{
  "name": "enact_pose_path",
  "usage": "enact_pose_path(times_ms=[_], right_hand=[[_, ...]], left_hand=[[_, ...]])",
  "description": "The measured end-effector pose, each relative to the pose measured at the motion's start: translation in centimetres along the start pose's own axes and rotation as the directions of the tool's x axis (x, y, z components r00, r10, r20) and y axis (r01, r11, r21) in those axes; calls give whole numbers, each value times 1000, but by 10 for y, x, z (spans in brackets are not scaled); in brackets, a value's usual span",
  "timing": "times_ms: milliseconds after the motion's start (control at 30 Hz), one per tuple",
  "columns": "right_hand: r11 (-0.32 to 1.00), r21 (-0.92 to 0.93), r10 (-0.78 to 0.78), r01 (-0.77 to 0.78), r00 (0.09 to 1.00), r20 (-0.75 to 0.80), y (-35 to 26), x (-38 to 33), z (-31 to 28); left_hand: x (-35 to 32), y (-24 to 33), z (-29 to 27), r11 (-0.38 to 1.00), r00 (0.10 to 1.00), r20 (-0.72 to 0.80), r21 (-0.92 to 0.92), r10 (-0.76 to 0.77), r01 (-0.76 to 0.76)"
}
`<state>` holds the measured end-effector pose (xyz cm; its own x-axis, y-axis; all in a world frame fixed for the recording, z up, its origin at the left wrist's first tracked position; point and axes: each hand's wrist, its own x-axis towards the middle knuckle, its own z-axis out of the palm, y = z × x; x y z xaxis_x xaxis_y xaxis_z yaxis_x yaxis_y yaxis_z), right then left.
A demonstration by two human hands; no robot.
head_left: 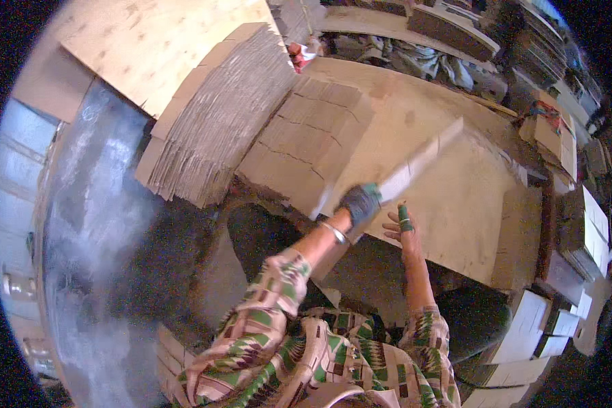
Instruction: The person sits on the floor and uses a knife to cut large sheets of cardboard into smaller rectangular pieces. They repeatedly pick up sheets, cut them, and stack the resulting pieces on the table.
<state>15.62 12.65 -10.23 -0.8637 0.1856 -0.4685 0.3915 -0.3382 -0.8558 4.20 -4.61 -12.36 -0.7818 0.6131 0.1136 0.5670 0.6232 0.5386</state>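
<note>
Pale strip (421, 163) is what's in play, long, thin and a bit blurry, angled over the wooden surface (449, 224) with its far end aimed at about 1 o'clock (person at the centre of the dial, 12 straight ahead). The left hand (360, 204), in a dark glove with some green on it, has its fingers wrapped round the near end, so yeah, that's a proper grip, though the blur hides exactly how each finger sits. Shiny bracelet (335, 233) on that wrist, btw. The right hand (402, 228) is bare apart from a green wrap (404, 217) on one finger; it's open, fingers apart, hanging just beside the gripped end at the strip's 5 o'clock side and not touching it as far as I can see. Both arms come out of patterned sleeves (265, 292) in green, cream and brown. Around 12 o'clock, on the surface, there's a low bunch of brown cardboard pieces (306, 136) in rows, and right next to it at 11 a much bigger stack of flattened cardboard (214, 109), edges all showing, with a pale wooden board (149, 47) beyond. Bluish-grey floor (88, 272) over at 10. Swing round to 2 and you get a pile with white tops (595, 224), plus a carton with something red on it (551, 132) nearer 1.
</note>
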Motion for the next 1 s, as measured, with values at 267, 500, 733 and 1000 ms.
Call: enact_pose_path(times_ms=[267, 500, 733, 1000], right_hand=[[990, -126, 60, -61, 998, -10, 52, 14, -40], [980, -180, 104, -88, 991, 81, 52, -5, -32], [340, -940, -459, 29, 878, -139, -65, -38, -124], [-285, -742, -632, -606, 701, -330, -101, -79, -350]], left_hand=[[5, -7, -393, 472, 632, -775, 569, 32, 673], [-55, -212, -459, 321, 680, -447, 642, -581, 696], [-17, -119, -339, 175, 726, -610, 715, -317, 677], [-64, -88, -79, 643, 851, -192, 580, -488, 500]])
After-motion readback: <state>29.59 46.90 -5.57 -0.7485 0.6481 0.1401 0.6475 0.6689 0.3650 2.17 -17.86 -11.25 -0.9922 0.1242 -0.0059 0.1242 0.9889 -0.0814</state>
